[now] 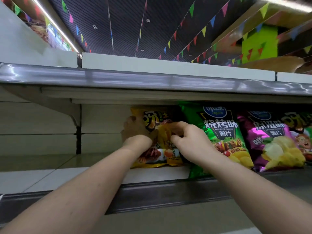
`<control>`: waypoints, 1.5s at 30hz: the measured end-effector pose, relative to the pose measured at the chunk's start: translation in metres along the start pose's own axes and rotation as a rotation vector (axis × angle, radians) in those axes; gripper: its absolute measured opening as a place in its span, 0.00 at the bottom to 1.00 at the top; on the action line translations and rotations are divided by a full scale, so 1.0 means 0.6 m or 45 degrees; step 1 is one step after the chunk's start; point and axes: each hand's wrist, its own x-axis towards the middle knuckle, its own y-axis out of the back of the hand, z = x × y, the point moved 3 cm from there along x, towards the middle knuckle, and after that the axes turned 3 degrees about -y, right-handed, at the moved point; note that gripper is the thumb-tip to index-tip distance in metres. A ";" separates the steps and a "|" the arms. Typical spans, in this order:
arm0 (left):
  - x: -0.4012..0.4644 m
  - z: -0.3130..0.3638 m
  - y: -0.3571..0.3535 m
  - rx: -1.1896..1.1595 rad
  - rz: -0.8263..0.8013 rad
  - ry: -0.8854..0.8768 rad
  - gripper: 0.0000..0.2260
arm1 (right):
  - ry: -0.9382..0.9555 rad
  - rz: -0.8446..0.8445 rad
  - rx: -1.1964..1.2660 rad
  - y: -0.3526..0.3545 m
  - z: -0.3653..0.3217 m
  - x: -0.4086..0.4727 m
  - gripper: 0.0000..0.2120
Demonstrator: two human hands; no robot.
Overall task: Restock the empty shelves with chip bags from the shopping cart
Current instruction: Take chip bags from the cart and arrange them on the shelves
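Note:
A yellow chip bag [162, 149] stands upright on the white shelf [67, 174], at the left end of a row of bags. My left hand [136, 130] lies against the bag's left side, fingers reaching up along it. My right hand [185, 137] pinches the bag's front near its middle with curled fingers. To the right stands a green barbecue chip bag [224, 132], partly behind my right wrist. A purple chip bag [270, 141] follows it, and another bag [303, 132] is cut off at the right edge. The shopping cart is out of view.
The shelf above [152, 80] hangs low over the bags, with a metal front rail. The shelf's left part is bare back to the white back panel [42, 124]. A bracket [74, 115] sits at the left. Coloured pennants hang from the ceiling.

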 end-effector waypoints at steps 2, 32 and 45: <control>-0.009 -0.003 0.015 -0.071 0.015 0.000 0.30 | -0.005 0.005 0.018 0.001 -0.001 0.004 0.21; -0.346 -0.281 0.438 0.138 0.430 0.348 0.03 | 0.535 -0.707 0.725 -0.275 -0.359 -0.152 0.06; -0.554 -0.559 0.781 0.241 0.651 0.788 0.02 | 0.769 -1.064 0.787 -0.520 -0.743 -0.356 0.11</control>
